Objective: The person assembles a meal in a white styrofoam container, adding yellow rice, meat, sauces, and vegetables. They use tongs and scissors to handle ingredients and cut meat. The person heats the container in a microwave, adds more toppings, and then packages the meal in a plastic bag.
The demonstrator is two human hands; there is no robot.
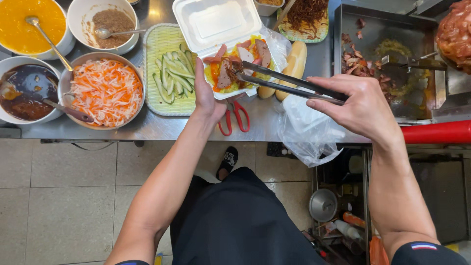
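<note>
A white foam takeaway box (216, 22) lies open on the steel counter, filled with yellow rice, orange shreds and sliced meats (234, 66). My left hand (207, 95) grips the box's left edge from below. My right hand (360, 105) holds long metal tongs (289, 84), their tips closed over a dark slice of meat in the box.
Left of the box sit a green tray of cucumber slices (171, 73), a bowl of shredded carrot and radish (105, 91), and bowls of dark sauce (24, 91), yellow sauce (32, 22) and brown paste (105, 22). Red-handled scissors (235, 118), bread rolls (292, 66), a plastic bag (306, 130) and a griddle with meat scraps (382, 64) lie to the right.
</note>
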